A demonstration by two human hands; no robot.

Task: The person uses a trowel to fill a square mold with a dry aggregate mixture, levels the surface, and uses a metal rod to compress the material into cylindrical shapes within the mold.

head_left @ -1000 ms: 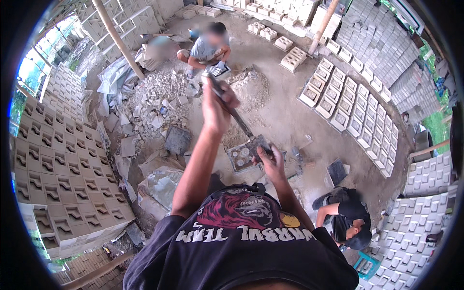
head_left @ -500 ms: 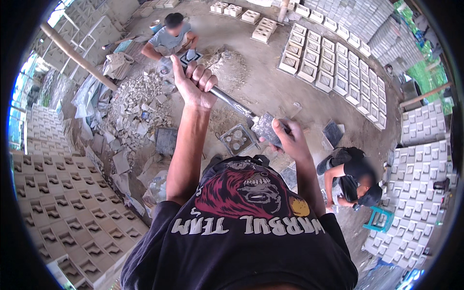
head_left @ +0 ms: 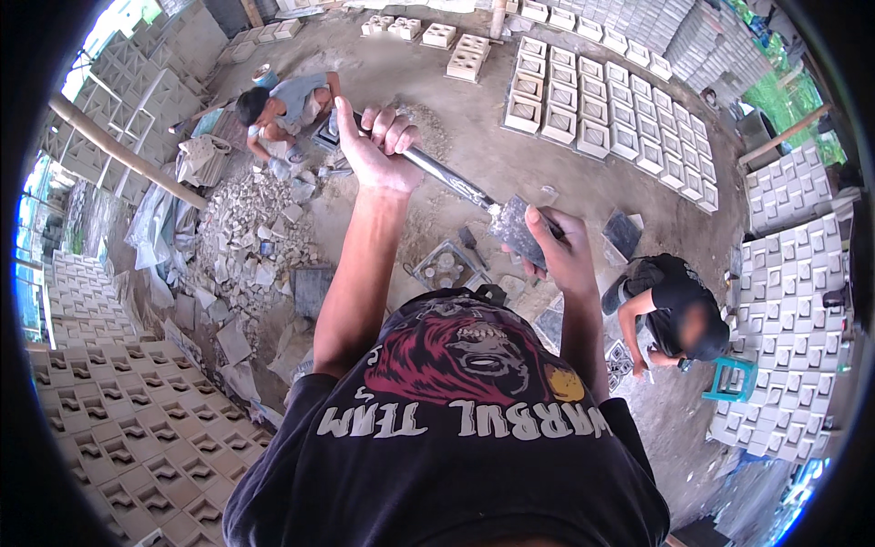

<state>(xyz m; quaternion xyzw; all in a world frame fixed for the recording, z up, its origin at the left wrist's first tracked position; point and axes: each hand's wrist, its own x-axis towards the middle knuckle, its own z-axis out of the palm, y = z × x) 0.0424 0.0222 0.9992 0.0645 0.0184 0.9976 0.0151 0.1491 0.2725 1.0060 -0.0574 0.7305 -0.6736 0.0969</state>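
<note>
My left hand (head_left: pixel 381 153) is closed round one end of a dark metal bar (head_left: pixel 448 179), raised in front of my chest. At the bar's other end is a dark grey, roughly rectangular block (head_left: pixel 518 230) with pale crust along its edge. My right hand (head_left: pixel 567 253) grips that block, thumb across its face; whether bar and block are joined, I cannot tell. Below them, a square mould (head_left: pixel 443 266) with round shapes inside lies on the ground, and a small dark trowel (head_left: pixel 470 241) rests by its far edge.
Rubble (head_left: pixel 241 228) is heaped at left beside a dark slab (head_left: pixel 313 290). One co-worker (head_left: pixel 293 102) squats at far left; another (head_left: pixel 663 305) bends at right near a teal stool (head_left: pixel 732 377). Pale blocks (head_left: pixel 602 100) stand in rows behind. Patterned block stacks (head_left: pixel 137 438) rise at left.
My view has shifted, and both hands with the bar and block sit slightly further right. The trowel now shows beside the mould. The far co-worker has turned and reaches toward the rubble.
</note>
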